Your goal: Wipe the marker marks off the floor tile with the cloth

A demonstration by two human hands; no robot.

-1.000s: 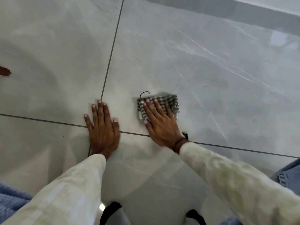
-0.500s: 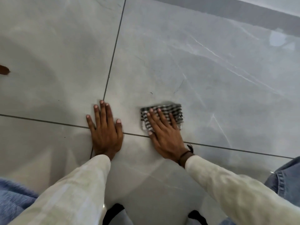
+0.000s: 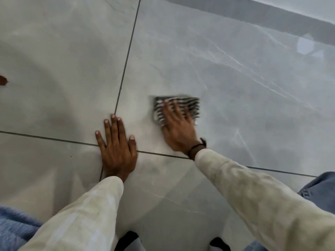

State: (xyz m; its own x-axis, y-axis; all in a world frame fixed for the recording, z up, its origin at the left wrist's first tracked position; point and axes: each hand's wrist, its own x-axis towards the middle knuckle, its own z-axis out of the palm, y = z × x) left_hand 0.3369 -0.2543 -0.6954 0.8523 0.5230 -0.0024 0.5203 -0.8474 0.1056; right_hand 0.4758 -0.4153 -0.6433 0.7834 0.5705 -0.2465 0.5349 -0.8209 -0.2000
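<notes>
A folded black-and-white checked cloth [image 3: 192, 104] lies on the large grey marble floor tile [image 3: 235, 84]. My right hand [image 3: 178, 131] presses flat on it with fingers spread; hand and cloth are both blurred by motion. No marker mark shows on the tile around the cloth, and whatever lies under it is hidden. My left hand [image 3: 117, 149] rests palm-down and open on the floor to the left, across the crossing of the grout lines, holding nothing.
Dark grout lines [image 3: 126, 57] split the floor into big tiles. A darker skirting band [image 3: 253, 17] runs along the top right. A small brown thing [image 3: 2, 80] sits at the left edge. Blue jeans [image 3: 320, 189] are at the right and blue fabric [image 3: 12, 227] at the bottom left.
A black curved mark beside the cloth's upper left corner one second ago is gone. My right hand pulled the cloth toward me, then pushed it away again. My left hand stayed put.
</notes>
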